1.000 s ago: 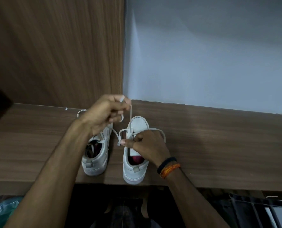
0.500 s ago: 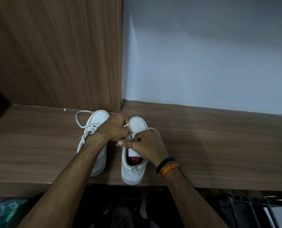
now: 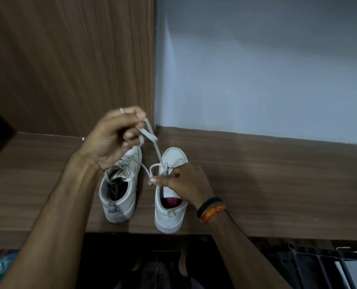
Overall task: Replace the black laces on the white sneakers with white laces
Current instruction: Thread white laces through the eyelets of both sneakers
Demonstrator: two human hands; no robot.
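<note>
While the white lace (image 3: 155,148) is being pulled up in the pinching grip of the left hand (image 3: 113,138), its other end is being pinched against the right sneaker (image 3: 169,192) by the right hand (image 3: 183,182) on the bench (image 3: 277,174). Lacing is being judged as barely started there, near the toe; the left sneaker (image 3: 120,188) is being read as already laced white, with dark laces seemingly tucked inside.

Shelf (image 3: 256,174) bare right of the two sneakers (image 3: 169,197); narrow gap between them. Wood panel (image 3: 69,69) and wall (image 3: 256,69) close the back edge.
</note>
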